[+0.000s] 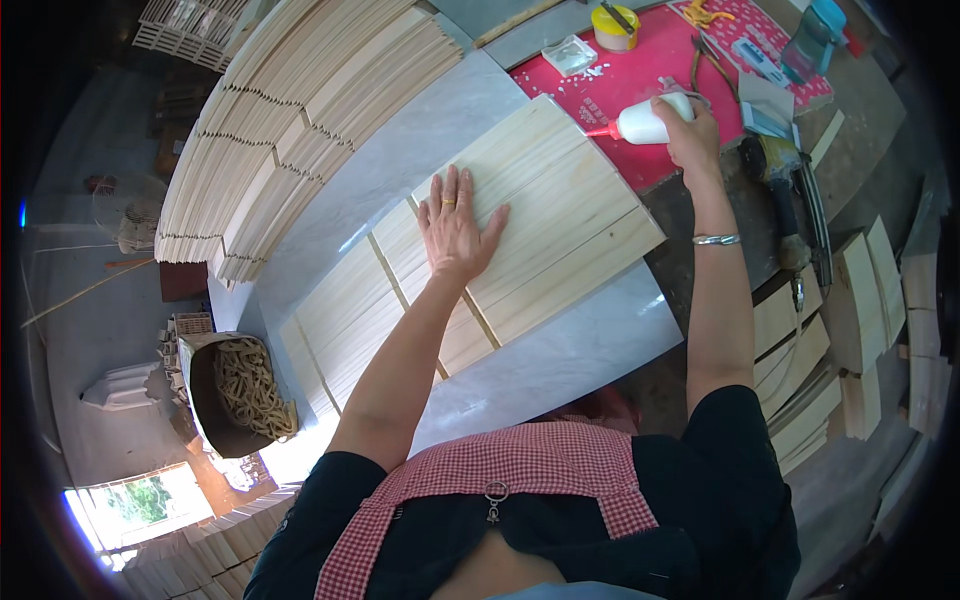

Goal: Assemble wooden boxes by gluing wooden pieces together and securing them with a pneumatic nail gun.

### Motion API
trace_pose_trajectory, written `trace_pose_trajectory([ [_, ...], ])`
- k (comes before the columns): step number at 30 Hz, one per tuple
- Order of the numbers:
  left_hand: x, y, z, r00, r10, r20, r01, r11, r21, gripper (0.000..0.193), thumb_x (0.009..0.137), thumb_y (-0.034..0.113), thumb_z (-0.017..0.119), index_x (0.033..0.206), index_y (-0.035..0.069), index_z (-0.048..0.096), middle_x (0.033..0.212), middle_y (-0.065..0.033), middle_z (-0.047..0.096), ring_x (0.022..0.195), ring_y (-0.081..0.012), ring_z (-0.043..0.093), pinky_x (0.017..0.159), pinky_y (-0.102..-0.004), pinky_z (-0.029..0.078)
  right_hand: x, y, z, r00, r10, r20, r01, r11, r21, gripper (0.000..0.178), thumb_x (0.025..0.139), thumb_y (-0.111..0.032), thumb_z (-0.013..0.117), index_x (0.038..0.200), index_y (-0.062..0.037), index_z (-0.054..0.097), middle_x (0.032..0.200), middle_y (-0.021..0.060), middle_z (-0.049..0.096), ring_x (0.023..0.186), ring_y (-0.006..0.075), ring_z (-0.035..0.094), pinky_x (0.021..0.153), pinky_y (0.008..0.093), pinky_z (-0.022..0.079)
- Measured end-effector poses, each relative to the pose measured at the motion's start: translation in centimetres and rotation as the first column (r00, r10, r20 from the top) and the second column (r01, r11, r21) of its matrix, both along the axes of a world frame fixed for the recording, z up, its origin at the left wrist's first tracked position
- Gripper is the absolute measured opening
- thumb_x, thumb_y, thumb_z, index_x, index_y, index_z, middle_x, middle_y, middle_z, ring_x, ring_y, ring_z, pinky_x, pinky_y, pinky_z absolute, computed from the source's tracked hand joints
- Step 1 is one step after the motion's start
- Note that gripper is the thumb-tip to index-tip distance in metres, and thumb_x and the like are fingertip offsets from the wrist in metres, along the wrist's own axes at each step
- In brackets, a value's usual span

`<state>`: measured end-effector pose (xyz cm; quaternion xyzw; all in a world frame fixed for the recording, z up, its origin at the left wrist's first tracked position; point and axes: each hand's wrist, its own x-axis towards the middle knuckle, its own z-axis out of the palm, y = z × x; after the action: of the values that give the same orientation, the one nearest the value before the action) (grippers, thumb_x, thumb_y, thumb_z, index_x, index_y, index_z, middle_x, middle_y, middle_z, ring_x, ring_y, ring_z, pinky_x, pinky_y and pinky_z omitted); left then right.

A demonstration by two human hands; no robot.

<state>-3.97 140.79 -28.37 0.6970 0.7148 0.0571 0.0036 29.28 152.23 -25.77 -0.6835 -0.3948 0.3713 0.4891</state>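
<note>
My left hand [460, 230] lies flat with its fingers spread on a pale wooden panel [560, 215], which has narrow grooves across it. In my right hand [690, 140] is a white squeeze bottle [648, 121] with a red nozzle, tilted so that the nozzle points left. The tip of the nozzle is close to the panel's far right edge; whether it touches the wood I cannot tell. Beneath the panel is a grey marbled work board [590, 315].
Stacked thin wooden boards [310, 120] stand at the far left. A pink mat [640, 85] carries a yellow tape roll [614, 27], pliers [714, 65] and a clear block [570, 56]. Right of my arm lies an air tool [785, 190]. A bin of wooden strips [250, 385] stands left.
</note>
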Motion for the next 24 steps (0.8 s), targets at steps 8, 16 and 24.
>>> trace_pose_trajectory([
  [8,-0.2,0.0,-0.3,1.000,0.012,-0.017,-0.012,1.000,-0.004,0.087,0.097,0.067,0.043,0.158,0.006,0.033,0.167,-0.0104,0.028,0.156,-0.0319,0.017,0.124,-0.0499,0.015,2.6,-4.0,1.8,0.998,0.056,0.000,-0.056,0.993,-0.102,0.063,0.083,-0.041,0.074,0.118,0.0100,0.063,0.102,0.0202,0.070,0.084,0.0270,0.068,0.071,0.0339,0.054],
  [16,-0.3,0.1,-0.3,0.999,0.024,-0.024,-0.025,1.000,-0.017,0.086,0.097,0.067,0.042,0.158,0.007,0.034,0.167,-0.0098,0.028,0.156,-0.0310,0.018,0.123,-0.0487,0.016,5.4,-7.3,1.5,0.995,0.078,0.055,-0.075,0.996,-0.054,0.063,0.081,-0.043,0.075,0.115,0.0090,0.064,0.097,0.0182,0.071,0.080,0.0244,0.066,0.069,0.0324,0.053],
  [24,-0.4,0.2,-0.5,1.000,0.019,-0.013,-0.019,1.000,-0.010,0.086,0.097,0.067,0.041,0.157,0.006,0.035,0.167,-0.0095,0.028,0.156,-0.0312,0.019,0.123,-0.0489,0.017,7.8,-11.3,2.4,0.995,0.065,0.079,-0.058,0.995,-0.085,0.060,0.082,-0.043,0.077,0.111,0.0074,0.064,0.093,0.0151,0.069,0.074,0.0201,0.062,0.063,0.0299,0.049],
])
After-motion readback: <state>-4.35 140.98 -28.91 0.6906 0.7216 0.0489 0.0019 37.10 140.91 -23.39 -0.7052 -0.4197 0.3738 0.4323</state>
